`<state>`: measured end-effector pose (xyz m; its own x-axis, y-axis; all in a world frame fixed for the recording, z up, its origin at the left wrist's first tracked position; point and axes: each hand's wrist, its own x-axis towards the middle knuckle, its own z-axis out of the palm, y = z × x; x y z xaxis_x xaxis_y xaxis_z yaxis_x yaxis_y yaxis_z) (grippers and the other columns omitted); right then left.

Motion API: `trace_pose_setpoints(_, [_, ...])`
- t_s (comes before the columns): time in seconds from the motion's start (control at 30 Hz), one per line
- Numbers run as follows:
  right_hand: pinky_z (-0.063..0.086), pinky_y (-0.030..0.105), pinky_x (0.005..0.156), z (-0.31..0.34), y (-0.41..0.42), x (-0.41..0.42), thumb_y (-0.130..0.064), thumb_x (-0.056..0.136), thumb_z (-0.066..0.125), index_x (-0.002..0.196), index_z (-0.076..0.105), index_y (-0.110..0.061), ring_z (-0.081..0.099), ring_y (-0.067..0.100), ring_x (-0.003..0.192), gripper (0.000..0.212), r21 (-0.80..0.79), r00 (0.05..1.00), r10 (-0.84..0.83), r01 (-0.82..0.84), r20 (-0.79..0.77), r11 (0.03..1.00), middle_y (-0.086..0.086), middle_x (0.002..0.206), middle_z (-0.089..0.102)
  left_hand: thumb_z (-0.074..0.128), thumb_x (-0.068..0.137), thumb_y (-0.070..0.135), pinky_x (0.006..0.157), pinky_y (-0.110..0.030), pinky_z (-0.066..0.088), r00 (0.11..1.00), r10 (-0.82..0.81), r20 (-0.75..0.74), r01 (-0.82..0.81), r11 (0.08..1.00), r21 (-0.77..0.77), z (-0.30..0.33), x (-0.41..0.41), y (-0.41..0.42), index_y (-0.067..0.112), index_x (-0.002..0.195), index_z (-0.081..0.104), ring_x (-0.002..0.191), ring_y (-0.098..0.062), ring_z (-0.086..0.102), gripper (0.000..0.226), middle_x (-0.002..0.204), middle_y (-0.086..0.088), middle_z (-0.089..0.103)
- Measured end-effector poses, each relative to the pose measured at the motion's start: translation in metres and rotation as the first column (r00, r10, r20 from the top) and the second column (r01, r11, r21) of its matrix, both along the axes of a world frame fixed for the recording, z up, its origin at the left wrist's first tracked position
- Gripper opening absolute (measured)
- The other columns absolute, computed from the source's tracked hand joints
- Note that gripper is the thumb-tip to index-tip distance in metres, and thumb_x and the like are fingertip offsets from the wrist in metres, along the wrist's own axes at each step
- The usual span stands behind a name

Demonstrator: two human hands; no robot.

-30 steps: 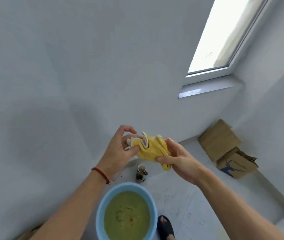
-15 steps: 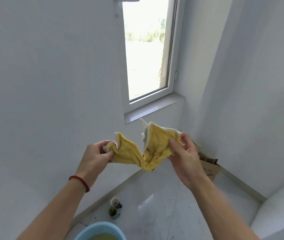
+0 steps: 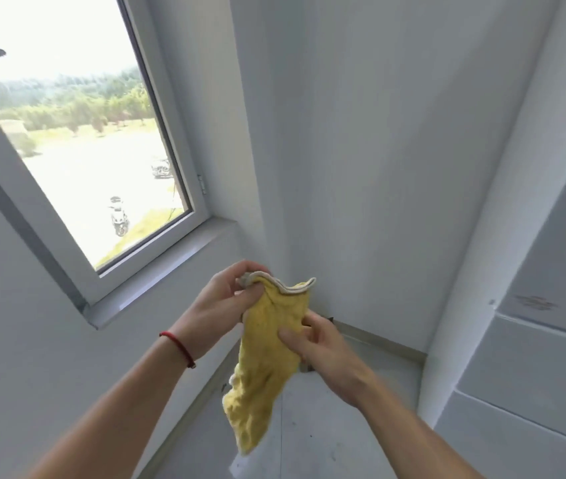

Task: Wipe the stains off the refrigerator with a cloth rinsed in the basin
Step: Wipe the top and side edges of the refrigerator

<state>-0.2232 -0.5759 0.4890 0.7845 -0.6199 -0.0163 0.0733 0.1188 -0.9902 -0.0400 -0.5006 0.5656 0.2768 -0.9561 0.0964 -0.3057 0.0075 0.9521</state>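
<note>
A yellow cloth (image 3: 264, 357) with a pale hem hangs lengthwise in front of me. My left hand (image 3: 217, 305) pinches its top corner. My right hand (image 3: 312, 344) grips the cloth lower down, thumb across its front. The white refrigerator (image 3: 534, 357) fills the right edge of the view, and a brownish stain (image 3: 534, 301) marks its door above a seam. The basin is out of view.
A window (image 3: 77, 157) with a grey sill (image 3: 171, 267) is set in the wall at left. White walls meet in a corner ahead. Grey floor (image 3: 326, 426) shows below my hands, with a small dark object partly hidden behind my right hand.
My view has swung right, off the basin and toward the refrigerator. The cloth, spread between both hands earlier, now hangs down from my left hand, and my right hand has shifted lower on it.
</note>
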Motion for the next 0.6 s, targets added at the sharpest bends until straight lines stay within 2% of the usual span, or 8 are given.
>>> trace_pose_setpoints(0.1, [0.062,0.042,0.087,0.003,-0.028,-0.013,-0.028,0.105,0.059,0.128,0.065,-0.010,0.074,0.030,0.108,0.030,0.143,0.978,-0.203,0.196,0.039,0.970,0.011,0.117,0.077,0.065,0.099,0.013,0.076,-0.041,0.061,0.971,0.063,-0.230,-0.068,0.998,-0.010,-0.011,-0.003,-0.039,0.007,0.116,0.065,0.087,-0.029,0.071,0.018,0.101,-0.021,0.073])
trace_pose_setpoints(0.17, [0.059,0.055,0.096,0.004,-0.049,-0.009,-0.031,0.107,0.056,0.119,0.070,-0.009,0.074,0.032,0.107,0.029,0.123,0.943,-0.329,0.332,-0.051,0.935,0.015,0.114,0.077,0.068,0.097,0.028,0.086,-0.048,0.060,0.860,0.165,-0.483,-0.106,0.984,0.146,-0.033,-0.010,-0.064,0.005,0.122,0.066,0.095,-0.034,0.072,0.035,0.112,-0.027,0.072])
trace_pose_setpoints(0.23, [0.058,0.056,0.097,-0.001,-0.073,-0.007,-0.031,0.107,0.056,0.113,0.071,-0.006,0.074,0.032,0.105,0.030,0.094,0.898,-0.423,0.434,-0.120,0.896,0.021,0.113,0.076,0.062,0.093,0.056,0.102,-0.050,0.051,0.702,0.176,-0.691,0.094,0.938,0.334,-0.062,-0.024,-0.087,-0.002,0.124,0.069,0.111,-0.038,0.066,0.066,0.123,-0.026,0.066])
trace_pose_setpoints(0.3, [0.059,0.051,0.096,-0.001,-0.097,-0.014,-0.027,0.107,0.057,0.117,0.067,-0.003,0.073,0.036,0.107,0.029,0.153,0.888,-0.454,0.460,-0.074,0.875,0.027,0.117,0.072,0.058,0.090,0.066,0.117,-0.052,0.038,0.564,0.129,-0.815,0.278,0.901,0.335,-0.087,-0.036,-0.107,-0.004,0.133,0.063,0.129,-0.041,0.056,0.083,0.136,-0.025,0.060])
trace_pose_setpoints(0.4, [0.059,0.047,0.094,0.006,-0.128,-0.035,-0.017,0.105,0.061,0.132,0.059,-0.020,0.070,0.038,0.115,0.028,0.221,0.925,-0.378,0.376,-0.032,0.900,0.021,0.125,0.072,0.066,0.096,0.040,0.107,-0.054,0.047,0.604,-0.185,-0.775,0.487,0.856,0.175,-0.098,-0.045,-0.145,0.012,0.147,0.050,0.130,-0.043,0.057,0.061,0.138,-0.023,0.061])
trace_pose_setpoints(0.47, [0.061,0.041,0.083,0.009,-0.138,-0.048,-0.010,0.101,0.065,0.138,0.049,-0.037,0.074,0.034,0.108,0.048,0.130,0.921,-0.351,0.374,-0.171,0.918,0.015,0.118,0.076,0.072,0.092,0.012,0.089,-0.050,0.057,0.643,-0.218,-0.734,0.429,0.897,0.109,-0.094,-0.044,-0.173,0.033,0.146,0.043,0.114,-0.042,0.068,0.065,0.124,-0.021,0.070])
trace_pose_setpoints(0.53, [0.064,0.043,0.080,0.011,-0.149,-0.052,-0.006,0.099,0.067,0.142,0.042,-0.036,0.077,0.033,0.098,0.058,0.024,0.841,-0.429,0.462,-0.331,0.887,0.016,0.108,0.078,0.075,0.087,-0.001,0.081,-0.049,0.061,0.715,-0.253,-0.651,0.372,0.927,0.048,-0.079,-0.038,-0.200,0.045,0.138,0.046,0.095,-0.039,0.072,0.075,0.100,-0.018,0.075])
trace_pose_setpoints(0.6, [0.062,0.047,0.090,0.012,-0.163,-0.052,-0.009,0.098,0.068,0.145,0.041,-0.025,0.077,0.028,0.093,0.056,-0.065,0.718,-0.542,0.576,-0.436,0.815,0.011,0.102,0.079,0.080,0.085,0.002,0.081,-0.054,0.062,0.819,-0.354,-0.453,0.414,0.910,0.038,-0.071,-0.031,-0.234,0.042,0.130,0.059,0.085,-0.036,0.071,0.065,0.086,-0.015,0.071])
